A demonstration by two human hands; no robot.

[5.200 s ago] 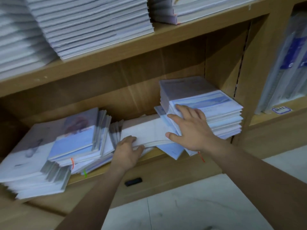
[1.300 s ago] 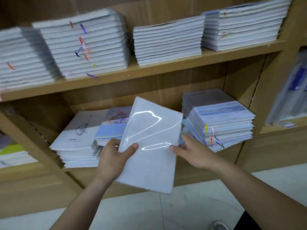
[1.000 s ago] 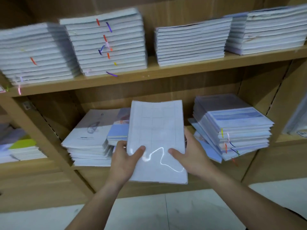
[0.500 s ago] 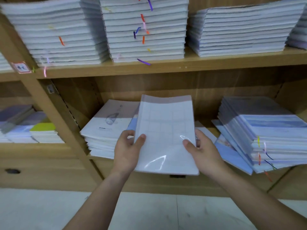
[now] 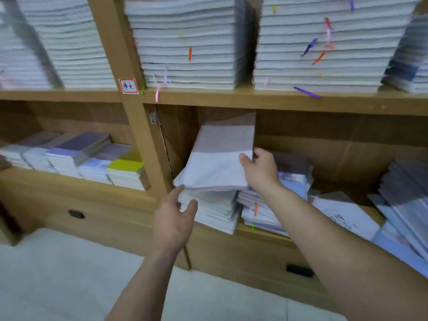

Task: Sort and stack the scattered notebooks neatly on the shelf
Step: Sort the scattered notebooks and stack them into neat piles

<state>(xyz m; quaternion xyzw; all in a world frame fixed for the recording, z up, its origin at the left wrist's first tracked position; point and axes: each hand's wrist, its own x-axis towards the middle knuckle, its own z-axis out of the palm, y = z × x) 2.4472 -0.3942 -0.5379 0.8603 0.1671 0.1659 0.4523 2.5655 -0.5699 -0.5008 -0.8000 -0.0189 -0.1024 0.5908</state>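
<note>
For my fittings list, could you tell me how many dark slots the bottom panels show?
2: one dark slot under the left compartment, another under the middle compartment; others may lie outside the frame.

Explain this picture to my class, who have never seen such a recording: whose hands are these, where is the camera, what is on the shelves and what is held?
There is no machine here: a person wears one camera on the head, looking forward and down, so you see their own two arms. In front stands a wooden shelf filled with stacks of notebooks. The right hand grips the right edge of a white bundle of notebooks, whose near edge rests on a stack in the right-hand compartment. The left hand is open, its fingers near the bundle's front corner. In the left-hand compartment lies a yellow-green notebook.
</note>
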